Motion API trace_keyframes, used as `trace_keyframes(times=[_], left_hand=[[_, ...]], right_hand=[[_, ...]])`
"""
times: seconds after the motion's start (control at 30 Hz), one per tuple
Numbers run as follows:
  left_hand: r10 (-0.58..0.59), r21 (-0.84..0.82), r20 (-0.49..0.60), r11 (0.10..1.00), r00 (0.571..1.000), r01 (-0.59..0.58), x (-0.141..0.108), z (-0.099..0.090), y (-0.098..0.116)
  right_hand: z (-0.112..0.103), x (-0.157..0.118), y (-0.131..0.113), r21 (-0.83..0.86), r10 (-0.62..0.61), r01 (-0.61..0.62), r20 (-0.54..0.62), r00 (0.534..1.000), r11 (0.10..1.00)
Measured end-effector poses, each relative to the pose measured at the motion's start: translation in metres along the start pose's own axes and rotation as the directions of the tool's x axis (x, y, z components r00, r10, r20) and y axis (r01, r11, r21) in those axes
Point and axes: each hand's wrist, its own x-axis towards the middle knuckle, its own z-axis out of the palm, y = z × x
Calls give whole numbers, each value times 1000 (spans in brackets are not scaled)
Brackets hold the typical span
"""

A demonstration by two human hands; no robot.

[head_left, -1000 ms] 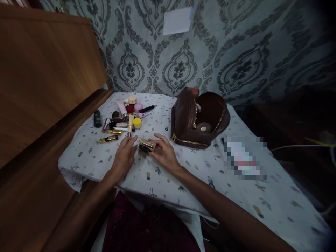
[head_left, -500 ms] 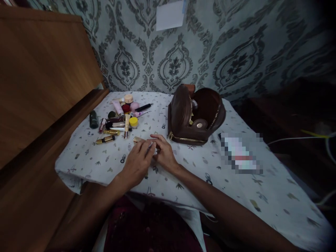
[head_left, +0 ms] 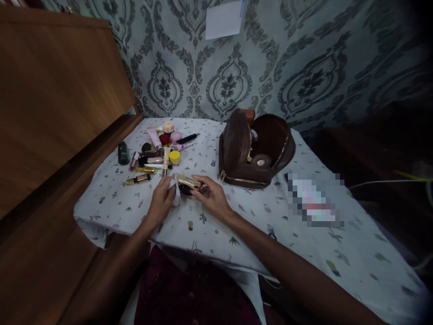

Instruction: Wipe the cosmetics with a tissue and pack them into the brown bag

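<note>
Near the table's front edge, my right hand [head_left: 214, 197] pinches the right end of a gold and black cosmetic item [head_left: 187, 183]. At that item's left end, my left hand [head_left: 161, 201] has its fingers closed on a small white cloth [head_left: 176, 192]. To the left and behind lie several cosmetics, among them a yellow-lidded jar [head_left: 174, 157], a beige tube [head_left: 166, 161], a gold and black tube [head_left: 138, 179] and a black pen [head_left: 188, 138]. Right of my hands stands a brown bag [head_left: 243, 167], unzipped, with a round brown case [head_left: 261, 161] at its opening.
A patterned white cloth covers the table [head_left: 216, 234]. At the right lies a pixelated flat object [head_left: 314, 201]. A wooden cabinet [head_left: 67, 76] borders the left side, and a patterned wall [head_left: 230, 81] rises behind. A dark green bottle [head_left: 123, 153] is at the far left.
My hands have moved apart, with my left hand shifting left. The gold and black item and the white cloth between them now show plainly. The view has shifted slightly.
</note>
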Motion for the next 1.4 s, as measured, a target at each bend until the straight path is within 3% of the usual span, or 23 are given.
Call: trace_keyframes(times=[0.23, 0.47, 0.57, 0.7, 0.9, 1.1, 1.4], left_hand=[[-33, -29, 58, 999, 998, 34, -9, 9, -9], [-80, -105, 55, 991, 995, 85, 4, -5, 1], [-18, -76, 51, 997, 999, 22, 11, -12, 8], [107, 75, 71, 991, 992, -112, 11, -12, 20], [231, 264, 146, 928, 962, -263, -1, 5, 27], [276, 136, 134, 946, 952, -293, 2, 11, 24], [257, -12, 88, 966, 962, -257, -3, 16, 10]], right_hand=[[-2, 2, 4, 141, 92, -86, -38, 995, 986], [-3, 6, 8, 345, 158, -136, -37, 987, 929], [0, 6, 8, 365, 160, -151, 7, 987, 919], [2, 3, 6, 300, 121, -129, 46, 992, 945], [-4, 0, 0, 16, 83, -84, 36, 996, 996], [-11, 4, -2, -65, -93, 90, -38, 995, 994], [-15, 6, -5, -64, -62, 62, 7, 998, 996]])
